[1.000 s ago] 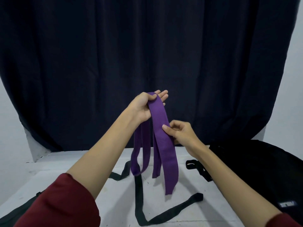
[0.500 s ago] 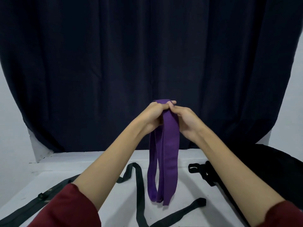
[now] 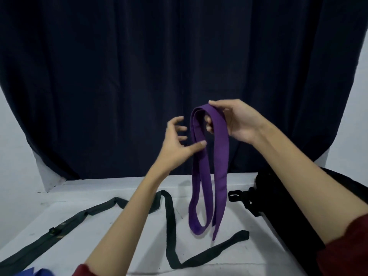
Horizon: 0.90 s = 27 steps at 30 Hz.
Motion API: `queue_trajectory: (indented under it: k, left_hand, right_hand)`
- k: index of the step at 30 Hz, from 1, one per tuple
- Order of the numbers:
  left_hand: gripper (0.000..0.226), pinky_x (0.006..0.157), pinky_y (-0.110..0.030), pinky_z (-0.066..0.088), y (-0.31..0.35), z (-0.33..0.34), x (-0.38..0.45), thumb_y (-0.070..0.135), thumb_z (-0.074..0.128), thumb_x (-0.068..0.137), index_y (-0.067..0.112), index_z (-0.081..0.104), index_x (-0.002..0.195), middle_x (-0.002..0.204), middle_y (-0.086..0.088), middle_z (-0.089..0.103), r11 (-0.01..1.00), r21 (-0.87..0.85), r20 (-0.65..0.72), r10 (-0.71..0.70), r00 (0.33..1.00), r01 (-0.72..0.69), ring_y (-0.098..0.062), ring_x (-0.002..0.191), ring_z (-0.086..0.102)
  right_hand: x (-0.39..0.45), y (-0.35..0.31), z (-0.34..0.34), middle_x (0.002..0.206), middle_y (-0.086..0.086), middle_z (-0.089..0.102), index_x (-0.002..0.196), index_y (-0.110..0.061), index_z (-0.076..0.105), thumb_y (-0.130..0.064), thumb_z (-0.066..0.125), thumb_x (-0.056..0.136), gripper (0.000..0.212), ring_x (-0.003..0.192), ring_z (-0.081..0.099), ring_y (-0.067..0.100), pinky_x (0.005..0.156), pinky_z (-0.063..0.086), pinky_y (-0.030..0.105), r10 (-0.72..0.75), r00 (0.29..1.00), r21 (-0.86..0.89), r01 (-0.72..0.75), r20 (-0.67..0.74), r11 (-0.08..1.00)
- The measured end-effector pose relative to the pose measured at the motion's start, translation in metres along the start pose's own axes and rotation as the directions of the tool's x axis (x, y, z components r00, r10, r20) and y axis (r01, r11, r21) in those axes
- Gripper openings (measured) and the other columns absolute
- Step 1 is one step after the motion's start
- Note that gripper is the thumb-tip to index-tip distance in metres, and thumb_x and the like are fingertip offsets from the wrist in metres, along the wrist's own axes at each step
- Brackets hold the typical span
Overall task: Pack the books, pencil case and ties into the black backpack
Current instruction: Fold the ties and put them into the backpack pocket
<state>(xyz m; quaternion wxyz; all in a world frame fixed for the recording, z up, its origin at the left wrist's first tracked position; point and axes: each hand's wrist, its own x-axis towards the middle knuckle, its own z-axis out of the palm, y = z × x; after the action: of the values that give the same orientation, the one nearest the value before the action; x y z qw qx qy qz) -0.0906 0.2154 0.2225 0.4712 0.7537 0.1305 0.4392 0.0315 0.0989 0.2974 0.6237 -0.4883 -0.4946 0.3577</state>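
A folded purple tie hangs in loops above the white table. My right hand grips its top fold, fingers curled through the loop. My left hand is beside the tie with fingers spread, the thumb tip touching the left strand. A black tie lies in a zigzag on the table below. The black backpack lies at the right, partly behind my right forearm.
A dark curtain hangs behind the table. A long black strap or tie lies at the left. Something blue shows at the bottom left edge. The backpack's strap buckle sticks out toward the middle.
Both hands held the tie's top together half a second ago. Now my left hand has let go and opened, and my right hand alone holds the fold, shifted right.
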Motion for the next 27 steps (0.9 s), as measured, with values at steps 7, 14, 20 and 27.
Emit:
queue_trajectory:
  k: [7,14,20,27]
  left_hand:
    - [0.019,0.067,-0.023,0.048,-0.026,0.039,-0.001,0.012,0.039,0.102,0.013,0.057,0.099,0.066,0.003,0.066,0.973,-0.179,0.174,-0.112,0.978,0.143,-0.011,0.066,0.067]
    - [0.03,0.052,-0.027,0.04,-0.073,0.056,-0.034,0.023,0.046,0.099,0.016,0.055,0.071,0.054,0.002,0.043,0.983,0.118,0.079,-0.148,0.986,0.139,-0.012,0.048,0.039]
    - [0.036,0.055,-0.029,0.036,-0.134,0.048,-0.066,0.019,0.047,0.097,0.014,0.051,0.062,0.053,0.001,0.043,0.921,0.218,0.039,-0.34,0.94,0.324,-0.015,0.051,0.038]
    - [0.029,0.054,-0.03,0.032,-0.175,0.029,-0.088,0.014,0.048,0.095,0.009,0.042,0.067,0.057,-0.006,0.037,0.88,0.274,-0.128,-0.367,0.921,0.389,-0.016,0.051,0.032]
  right_hand:
    - [0.01,0.001,-0.005,0.056,-0.002,0.058,0.063,-0.015,0.06,-0.028,0.065,0.087,0.027,0.049,0.055,0.009,0.052,0.049,0.021,0.041,0.968,-0.164,-0.084,-0.248,0.983]
    - [0.006,0.012,-0.017,0.04,-0.006,0.045,0.054,-0.017,0.045,-0.008,0.063,0.08,0.033,0.032,0.037,0.005,0.037,0.031,0.02,0.021,0.876,0.133,0.05,-0.482,0.99]
    - [0.006,-0.001,-0.014,0.04,-0.005,0.043,0.054,-0.017,0.041,-0.004,0.062,0.081,0.036,0.033,0.039,0.007,0.036,0.035,0.019,-0.007,0.876,0.273,0.158,-0.483,0.949]
    - [0.011,-0.002,-0.012,0.041,-0.005,0.044,0.053,-0.017,0.042,-0.006,0.064,0.079,0.035,0.036,0.042,0.007,0.045,0.04,0.023,0.005,0.861,0.302,0.173,-0.509,0.938]
